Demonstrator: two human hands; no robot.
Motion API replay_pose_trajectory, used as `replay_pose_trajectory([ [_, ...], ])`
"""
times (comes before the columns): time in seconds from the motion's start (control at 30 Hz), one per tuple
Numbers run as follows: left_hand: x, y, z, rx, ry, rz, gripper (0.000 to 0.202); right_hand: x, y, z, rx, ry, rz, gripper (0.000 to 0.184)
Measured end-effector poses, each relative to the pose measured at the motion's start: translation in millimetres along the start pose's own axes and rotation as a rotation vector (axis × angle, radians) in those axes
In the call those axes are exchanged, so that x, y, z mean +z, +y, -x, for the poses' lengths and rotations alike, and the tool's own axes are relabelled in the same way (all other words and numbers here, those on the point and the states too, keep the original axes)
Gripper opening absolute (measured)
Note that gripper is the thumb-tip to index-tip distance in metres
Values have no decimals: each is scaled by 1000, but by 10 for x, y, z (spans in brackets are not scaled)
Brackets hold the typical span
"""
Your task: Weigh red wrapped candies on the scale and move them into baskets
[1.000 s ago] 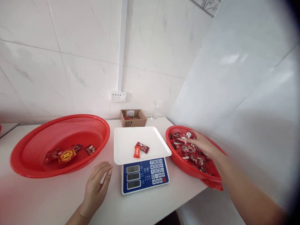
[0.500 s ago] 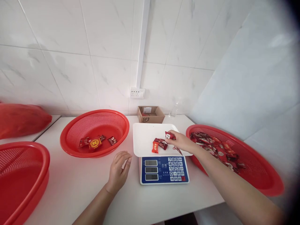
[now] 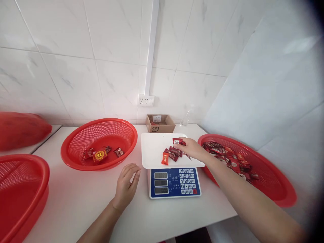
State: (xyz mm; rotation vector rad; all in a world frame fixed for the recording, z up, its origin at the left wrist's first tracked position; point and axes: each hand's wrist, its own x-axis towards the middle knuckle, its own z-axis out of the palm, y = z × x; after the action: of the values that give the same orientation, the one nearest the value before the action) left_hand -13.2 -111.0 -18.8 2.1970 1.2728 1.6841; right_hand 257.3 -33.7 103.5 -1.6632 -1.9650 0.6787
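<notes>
My right hand [image 3: 191, 147] is over the white tray [image 3: 149, 145] of a digital scale [image 3: 174, 182], fingers closed on a dark red wrapped candy [image 3: 178, 141]. Another wrapper's pointed end pokes out below that hand. Lying on the tray beside it are an orange-red candy [image 3: 165, 158] and a couple of dark red ones [image 3: 171, 154]. Left of the scale, my left hand [image 3: 127, 184] hovers above the white table, loosely curled, a gap between thumb and fingers; I see nothing in it.
Right of the scale, a red basket [image 3: 283, 195] holds many wrapped candies. Another red basket [image 3: 76, 162] at left contains several packets. A third red basket [image 3: 30, 189] fills the lower left. Behind stand a small cardboard box [image 3: 162, 128] and a clear plastic item [image 3: 186, 118]. A red bag [image 3: 22, 130] lies far left.
One more dark red candy now shows on the tray. My right hand has shifted slightly up and left over it, still gripping a candy. My left hand stays nearly in place.
</notes>
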Motion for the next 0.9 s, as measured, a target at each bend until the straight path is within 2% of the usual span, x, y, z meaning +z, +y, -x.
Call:
replay_pose_trajectory([
  [0.13,11,-36,19,-9,-4,6,14,148,-155,-71,-26,-122,-93,25],
  [0.2,16,-57,28,-13,-4,6,14,221,-191,-116,-10,-173,-71,28],
  [0.3,22,-80,33,-25,-5,4,15,259,-204,-160,28,-126,125,26],
  [0.4,21,-81,28,-38,1,8,14,199,-174,-165,82,-63,270,30],
  [0.6,19,-51,28,-42,-8,12,14,76,-66,-100,165,-197,534,37],
  [0.8,36,-81,36,-37,-14,4,15,114,42,-68,189,-93,581,38],
  [0.9,35,-94,34,-46,-20,1,14,-36,131,-54,199,-20,584,36],
])
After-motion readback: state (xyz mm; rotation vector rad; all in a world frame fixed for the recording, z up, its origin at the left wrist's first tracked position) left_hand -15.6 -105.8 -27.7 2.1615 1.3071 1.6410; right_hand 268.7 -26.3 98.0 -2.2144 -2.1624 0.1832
